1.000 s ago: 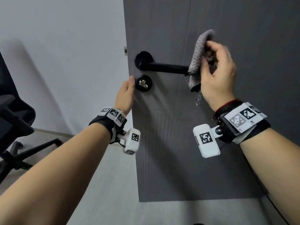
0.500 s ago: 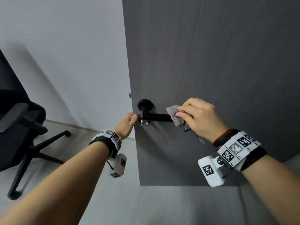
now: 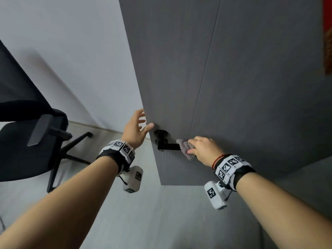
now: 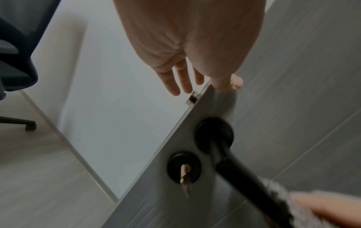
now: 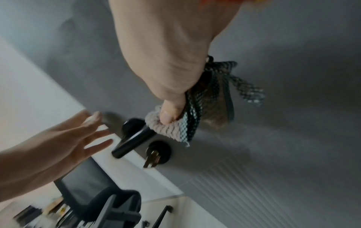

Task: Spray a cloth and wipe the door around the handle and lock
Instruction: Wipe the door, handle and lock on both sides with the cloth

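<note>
Cloth [image 3: 186,148], grey and bunched, sits pinched in the right hand [image 3: 204,150] against the black lever handle [image 3: 168,146] on the grey door [image 3: 233,87]. Below the handle's round base, the lock [image 4: 183,167] carries a key [image 4: 185,182]. The left hand [image 3: 134,128] is spread, holding nothing, thumb on the door face beside its free edge. Left of that edge lie a white wall [image 3: 71,51] and an office chair [image 3: 32,141], well apart.

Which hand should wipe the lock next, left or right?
Right. The right hand already grips the cloth on the handle, just above the lock. The left hand is open and empty at the door edge.
</note>
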